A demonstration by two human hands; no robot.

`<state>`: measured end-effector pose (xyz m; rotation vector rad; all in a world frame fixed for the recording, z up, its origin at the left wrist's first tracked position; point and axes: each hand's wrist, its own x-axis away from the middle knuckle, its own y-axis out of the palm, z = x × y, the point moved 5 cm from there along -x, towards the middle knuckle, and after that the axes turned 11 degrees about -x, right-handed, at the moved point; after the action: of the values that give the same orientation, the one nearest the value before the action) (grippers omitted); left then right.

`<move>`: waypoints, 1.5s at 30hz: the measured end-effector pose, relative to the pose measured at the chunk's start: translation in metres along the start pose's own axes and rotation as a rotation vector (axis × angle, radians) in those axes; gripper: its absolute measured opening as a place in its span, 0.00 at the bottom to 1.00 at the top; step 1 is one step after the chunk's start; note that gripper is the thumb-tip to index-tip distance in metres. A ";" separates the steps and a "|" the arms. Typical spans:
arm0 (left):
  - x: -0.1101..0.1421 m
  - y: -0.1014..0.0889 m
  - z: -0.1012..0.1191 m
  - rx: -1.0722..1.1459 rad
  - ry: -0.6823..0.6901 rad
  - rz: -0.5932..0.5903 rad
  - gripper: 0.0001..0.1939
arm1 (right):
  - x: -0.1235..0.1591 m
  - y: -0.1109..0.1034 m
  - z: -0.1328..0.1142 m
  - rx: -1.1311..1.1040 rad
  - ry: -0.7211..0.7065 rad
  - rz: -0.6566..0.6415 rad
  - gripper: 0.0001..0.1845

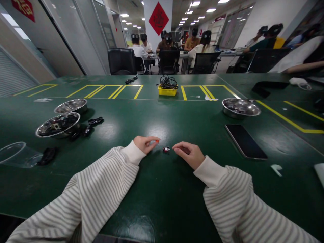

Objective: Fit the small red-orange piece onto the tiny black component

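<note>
My left hand (146, 144) pinches a tiny orange-red piece (157, 141) between thumb and forefinger, just above the green table (162, 189). Close by on the tabletop sits a small red, white and black part (166, 149), too small to make out its kind. It lies between my two hands, touching neither as far as I can see. My right hand (189, 153) is on its right side, fingers bent and drawn together toward the thumb. Whether anything is between those fingertips cannot be made out.
Metal bowls (58, 125) with dark parts stand at left, beside loose black pieces (95, 120) and a tipped clear cup (20, 155). A phone (245, 141) and another metal bowl (241, 108) are at right. A yellow bin (167, 91) of cables stands ahead; people sit beyond.
</note>
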<state>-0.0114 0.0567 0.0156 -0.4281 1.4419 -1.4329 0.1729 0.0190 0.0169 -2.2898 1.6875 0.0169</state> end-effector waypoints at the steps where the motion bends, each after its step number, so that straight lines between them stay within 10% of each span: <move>1: 0.003 0.002 0.019 0.020 0.050 0.009 0.14 | 0.000 0.001 0.002 -0.030 0.013 -0.027 0.11; 5: 0.012 0.002 0.058 0.053 0.184 0.034 0.14 | -0.001 0.005 0.006 -0.103 0.070 -0.117 0.12; 13: 0.016 0.006 0.063 0.051 0.335 -0.021 0.16 | -0.003 0.010 0.006 -0.264 0.155 -0.167 0.10; 21: 0.010 0.007 0.044 -0.069 -0.050 -0.103 0.28 | -0.002 0.008 0.007 -0.338 0.209 -0.118 0.09; 27: 0.003 0.019 0.034 -0.138 -0.109 -0.261 0.16 | -0.001 0.001 0.008 -0.210 0.102 0.012 0.09; 45: 0.011 0.005 0.047 0.017 0.127 0.013 0.17 | 0.002 0.000 0.003 -0.112 -0.006 0.019 0.09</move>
<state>0.0247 0.0238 0.0177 -0.3214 1.5301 -1.4829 0.1738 0.0174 0.0134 -2.3507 1.7469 0.1261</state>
